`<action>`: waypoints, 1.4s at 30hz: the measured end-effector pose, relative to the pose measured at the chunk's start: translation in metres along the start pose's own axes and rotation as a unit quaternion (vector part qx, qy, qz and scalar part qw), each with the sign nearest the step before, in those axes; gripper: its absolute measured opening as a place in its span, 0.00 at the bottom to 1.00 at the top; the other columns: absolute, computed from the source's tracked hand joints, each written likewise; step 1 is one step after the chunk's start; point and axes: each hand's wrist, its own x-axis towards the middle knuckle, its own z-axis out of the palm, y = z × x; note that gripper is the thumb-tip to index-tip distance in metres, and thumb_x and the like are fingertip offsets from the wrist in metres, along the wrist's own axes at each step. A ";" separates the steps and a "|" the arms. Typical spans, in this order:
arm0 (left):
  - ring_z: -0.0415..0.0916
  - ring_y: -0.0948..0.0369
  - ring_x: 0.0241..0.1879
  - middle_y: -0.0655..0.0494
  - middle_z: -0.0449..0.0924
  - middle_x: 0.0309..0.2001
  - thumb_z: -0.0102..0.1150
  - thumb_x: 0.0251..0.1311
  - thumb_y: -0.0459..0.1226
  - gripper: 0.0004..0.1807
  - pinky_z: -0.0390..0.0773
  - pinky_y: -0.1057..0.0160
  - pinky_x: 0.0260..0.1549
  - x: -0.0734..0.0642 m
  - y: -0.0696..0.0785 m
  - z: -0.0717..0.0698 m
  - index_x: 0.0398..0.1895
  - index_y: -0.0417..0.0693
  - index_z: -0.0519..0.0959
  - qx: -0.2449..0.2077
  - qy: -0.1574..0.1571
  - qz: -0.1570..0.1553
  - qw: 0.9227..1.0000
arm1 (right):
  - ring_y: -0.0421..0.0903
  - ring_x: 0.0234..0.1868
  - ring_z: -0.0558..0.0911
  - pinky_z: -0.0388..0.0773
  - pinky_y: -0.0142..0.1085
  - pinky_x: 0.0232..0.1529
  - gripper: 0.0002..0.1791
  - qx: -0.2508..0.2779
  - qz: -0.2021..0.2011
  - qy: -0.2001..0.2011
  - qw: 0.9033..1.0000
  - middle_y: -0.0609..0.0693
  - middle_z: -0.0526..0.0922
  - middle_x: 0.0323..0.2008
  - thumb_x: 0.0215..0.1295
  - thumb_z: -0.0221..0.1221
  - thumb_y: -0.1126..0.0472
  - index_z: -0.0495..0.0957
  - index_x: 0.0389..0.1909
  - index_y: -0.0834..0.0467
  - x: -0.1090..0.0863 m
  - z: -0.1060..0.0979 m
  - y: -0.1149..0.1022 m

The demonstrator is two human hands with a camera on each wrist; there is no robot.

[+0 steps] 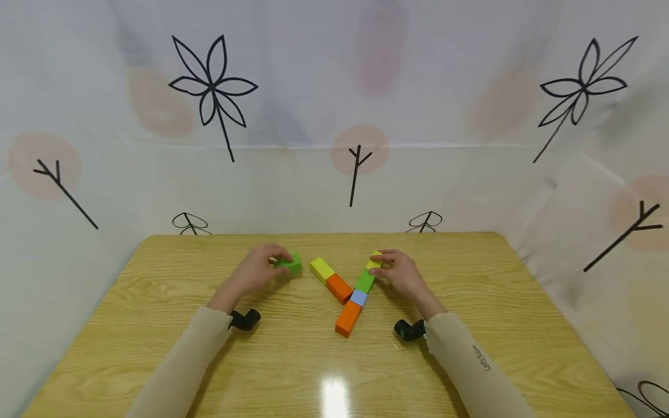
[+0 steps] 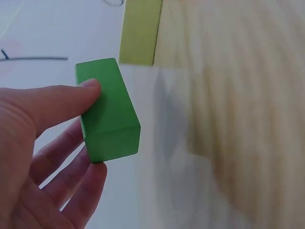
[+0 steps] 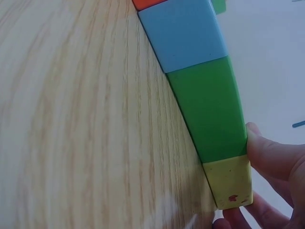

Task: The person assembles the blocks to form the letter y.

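Note:
My left hand (image 1: pixel 258 269) grips a green block (image 2: pixel 106 105) between thumb and fingers, left of the other blocks. On the right, my right hand (image 1: pixel 403 275) holds the small yellow block (image 3: pixel 228 183) at the far end of a slanted row, its thumb along the side and fingertips round the end. Below that yellow block the row continues with a green block (image 1: pixel 364 281), a light blue block (image 1: pixel 358 298) and an orange block (image 1: pixel 348 319). A second, shorter row, a yellow block (image 1: pixel 322 269) and an orange block (image 1: pixel 340 288), slants in from the left and meets the first near the blue block.
The blocks lie on a wood-grain table (image 1: pixel 292 360). Pale cloth (image 1: pixel 292 186) with drawn plants and pink spots hangs behind and at both sides. Black wrist devices (image 1: pixel 245 320) sit at the cuffs of the beige sleeves.

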 end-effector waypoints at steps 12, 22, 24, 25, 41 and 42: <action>0.76 0.59 0.42 0.62 0.79 0.43 0.74 0.55 0.35 0.11 0.81 0.59 0.38 -0.024 0.022 0.016 0.40 0.54 0.85 -0.046 -0.010 0.004 0.999 | 0.66 0.69 0.63 0.62 0.58 0.68 0.22 0.006 0.003 0.000 1.000 0.62 0.69 0.67 0.64 0.67 0.62 0.81 0.58 0.62 0.000 -0.002 -0.001; 0.75 0.62 0.40 0.65 0.78 0.41 0.75 0.54 0.36 0.11 0.79 0.63 0.35 -0.042 0.042 0.025 0.39 0.57 0.85 -0.051 -0.036 0.022 0.998 | 0.65 0.69 0.63 0.62 0.58 0.68 0.22 0.007 0.006 -0.001 1.000 0.62 0.69 0.67 0.64 0.67 0.62 0.81 0.58 0.62 0.001 -0.001 -0.001; 0.75 0.62 0.40 0.66 0.77 0.40 0.75 0.54 0.37 0.11 0.79 0.63 0.35 -0.047 0.046 0.027 0.40 0.57 0.85 -0.052 -0.044 0.021 0.997 | 0.65 0.69 0.63 0.61 0.58 0.68 0.21 0.005 0.006 -0.001 1.000 0.62 0.69 0.67 0.64 0.67 0.62 0.81 0.58 0.62 0.001 0.000 0.000; 0.75 0.62 0.40 0.67 0.77 0.40 0.76 0.54 0.38 0.11 0.78 0.64 0.36 -0.049 0.048 0.028 0.40 0.57 0.85 -0.056 -0.049 0.016 0.997 | 0.65 0.69 0.63 0.61 0.58 0.68 0.21 0.004 0.005 -0.001 1.000 0.62 0.69 0.67 0.64 0.67 0.61 0.81 0.58 0.62 0.001 0.000 0.000; 0.73 0.65 0.36 0.67 0.76 0.37 0.76 0.52 0.38 0.11 0.77 0.66 0.32 -0.067 0.071 0.055 0.38 0.59 0.85 -0.085 -0.105 0.026 0.991 | 0.65 0.69 0.63 0.61 0.58 0.68 0.21 0.010 0.013 -0.001 1.000 0.61 0.69 0.67 0.64 0.67 0.61 0.81 0.58 0.61 0.002 0.000 0.001; 0.73 0.65 0.36 0.66 0.76 0.37 0.76 0.52 0.37 0.11 0.78 0.66 0.32 -0.067 0.072 0.056 0.37 0.59 0.85 -0.090 -0.107 0.025 0.990 | 0.65 0.69 0.63 0.61 0.57 0.68 0.22 0.011 0.013 0.000 1.000 0.61 0.69 0.67 0.64 0.68 0.61 0.81 0.58 0.61 0.002 0.000 0.001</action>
